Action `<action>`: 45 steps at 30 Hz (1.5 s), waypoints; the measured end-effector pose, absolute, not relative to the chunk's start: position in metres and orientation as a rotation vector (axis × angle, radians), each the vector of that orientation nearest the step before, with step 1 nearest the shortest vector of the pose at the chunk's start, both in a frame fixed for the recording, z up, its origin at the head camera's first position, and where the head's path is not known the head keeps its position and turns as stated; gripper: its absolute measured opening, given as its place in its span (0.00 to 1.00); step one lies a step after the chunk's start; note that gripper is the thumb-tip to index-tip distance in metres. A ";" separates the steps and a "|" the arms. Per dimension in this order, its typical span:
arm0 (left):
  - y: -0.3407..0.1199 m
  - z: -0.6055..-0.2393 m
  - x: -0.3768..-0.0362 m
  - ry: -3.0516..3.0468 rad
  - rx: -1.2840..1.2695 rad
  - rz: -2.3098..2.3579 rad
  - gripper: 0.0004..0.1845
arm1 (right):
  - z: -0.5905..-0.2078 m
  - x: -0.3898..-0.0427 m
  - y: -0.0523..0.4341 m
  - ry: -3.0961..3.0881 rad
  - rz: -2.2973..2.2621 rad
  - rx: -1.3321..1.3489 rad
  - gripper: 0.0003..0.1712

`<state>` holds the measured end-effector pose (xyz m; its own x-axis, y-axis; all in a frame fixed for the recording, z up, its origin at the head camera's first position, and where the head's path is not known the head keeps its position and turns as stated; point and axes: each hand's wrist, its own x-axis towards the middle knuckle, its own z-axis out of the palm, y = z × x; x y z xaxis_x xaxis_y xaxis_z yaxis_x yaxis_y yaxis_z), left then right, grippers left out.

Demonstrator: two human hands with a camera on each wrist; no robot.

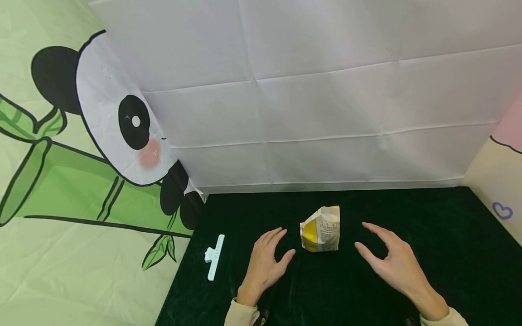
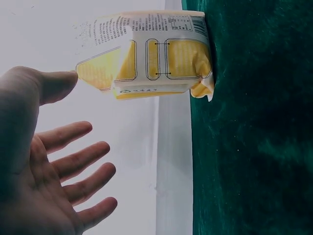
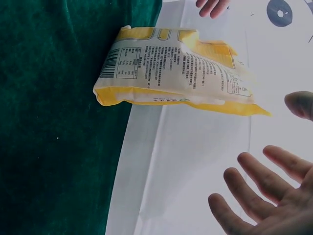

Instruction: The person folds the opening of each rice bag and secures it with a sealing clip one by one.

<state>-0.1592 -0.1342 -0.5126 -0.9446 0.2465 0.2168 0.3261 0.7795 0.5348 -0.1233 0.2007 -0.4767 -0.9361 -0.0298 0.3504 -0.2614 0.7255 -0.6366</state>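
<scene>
A white and yellow printed packet (image 1: 321,230) stands on the dark green cloth between my two hands. Its back, with small print and a barcode, shows in the right wrist view (image 3: 166,68). To its left, my left hand (image 1: 267,262) hovers with fingers spread and thumb pointing toward the packet. In the left wrist view the thumb tip overlaps the edge of the packet (image 2: 166,54). My right hand (image 1: 393,262) is held to the packet's right, apart from it, thumb and fingers extended. Neither hand holds anything.
A pale blue bag clip (image 1: 215,257) lies on the green cloth (image 1: 326,290) to the left of my left hand. White sheeting (image 1: 318,113) rises behind the table. A panda-printed green sheet (image 1: 94,194) hangs at left, and a cream and pink one (image 1: 493,181) at right.
</scene>
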 end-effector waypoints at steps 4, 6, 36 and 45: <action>-0.134 -0.513 -0.159 -2.836 -0.472 -0.943 0.30 | -0.479 -0.124 0.200 -2.617 1.051 0.231 0.33; -0.133 -0.512 -0.159 -2.837 -0.478 -0.976 0.30 | -0.480 -0.125 0.199 -2.619 1.054 0.231 0.33; -0.122 -0.499 -0.160 -2.825 -0.506 -1.066 0.32 | -0.477 -0.133 0.189 -2.546 1.130 0.250 0.26; -0.118 -0.499 -0.163 -2.813 -0.513 -1.073 0.31 | -0.478 -0.134 0.186 -2.548 1.144 0.233 0.25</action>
